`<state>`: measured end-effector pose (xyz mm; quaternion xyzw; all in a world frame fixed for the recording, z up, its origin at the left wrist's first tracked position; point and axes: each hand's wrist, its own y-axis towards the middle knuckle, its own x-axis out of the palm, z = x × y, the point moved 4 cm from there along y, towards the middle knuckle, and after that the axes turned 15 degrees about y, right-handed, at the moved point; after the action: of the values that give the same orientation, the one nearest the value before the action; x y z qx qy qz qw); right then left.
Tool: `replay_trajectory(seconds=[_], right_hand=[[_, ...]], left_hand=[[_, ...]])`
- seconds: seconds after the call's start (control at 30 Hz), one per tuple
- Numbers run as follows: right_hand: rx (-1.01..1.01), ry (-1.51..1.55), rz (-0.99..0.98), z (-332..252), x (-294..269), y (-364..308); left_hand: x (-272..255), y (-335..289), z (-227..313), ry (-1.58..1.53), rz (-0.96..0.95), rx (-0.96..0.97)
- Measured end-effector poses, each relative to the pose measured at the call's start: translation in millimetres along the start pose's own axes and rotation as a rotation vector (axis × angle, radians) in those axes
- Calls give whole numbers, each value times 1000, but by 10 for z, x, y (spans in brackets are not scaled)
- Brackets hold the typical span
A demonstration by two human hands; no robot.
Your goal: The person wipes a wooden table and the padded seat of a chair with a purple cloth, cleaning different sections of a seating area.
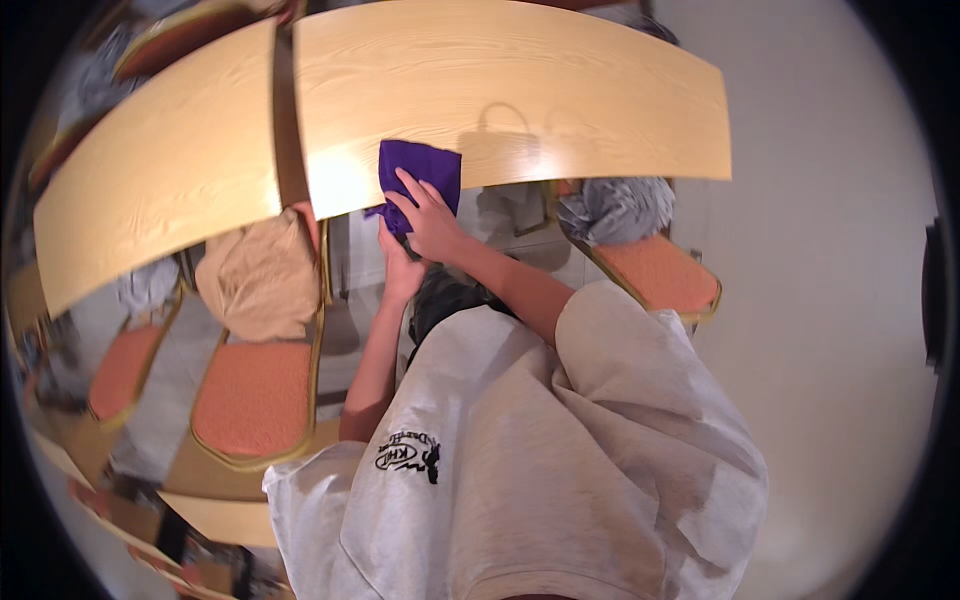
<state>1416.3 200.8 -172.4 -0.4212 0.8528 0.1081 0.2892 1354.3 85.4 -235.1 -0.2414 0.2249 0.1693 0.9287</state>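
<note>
A purple cloth (pixel 420 165) lies partly on the wooden table (pixel 510 70), and its lower part hangs past the near edge. My right hand (pixel 432 222) rests on top of the cloth with its fingers stretched out and apart. Just below and to the left, at the cloth's bunched lower corner, is my left hand (pixel 400 265). Its fingers close on that corner, though some of them are hidden behind the cloth and the other hand.
A second wooden table (pixel 160 170) stands on the left, beyond a narrow gap. Along the near side are chairs with orange seats (pixel 255 400); one carries a tan cloth bundle (pixel 262 275), another a grey bundle (pixel 618 208). Pale floor (pixel 820 300) extends on the right.
</note>
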Motion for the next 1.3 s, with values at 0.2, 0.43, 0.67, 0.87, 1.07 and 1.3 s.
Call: replay_trajectory(seconds=[0.2,0.43,0.67,0.87,1.07,1.3], right_hand=[[491,483,264,668,-1129,-1317],[514,639,820,556,-1950,-3353],[704,481,1092,568,-2439,-5416],[614,344,1173,498,-2790,-6271],[447,332,1252,135,-3102,-6465],[500,228,1566,728,-3932,-6749]], left_hand=[[468,42,1123,160,-296,457],[1708,-271,2559,-69,-991,502],[2840,-1166,3750,3,-832,907],[3449,-2024,4595,145,-827,1200],[3519,-2468,5471,183,-389,1572],[4349,-2335,6146,-40,-233,1453]])
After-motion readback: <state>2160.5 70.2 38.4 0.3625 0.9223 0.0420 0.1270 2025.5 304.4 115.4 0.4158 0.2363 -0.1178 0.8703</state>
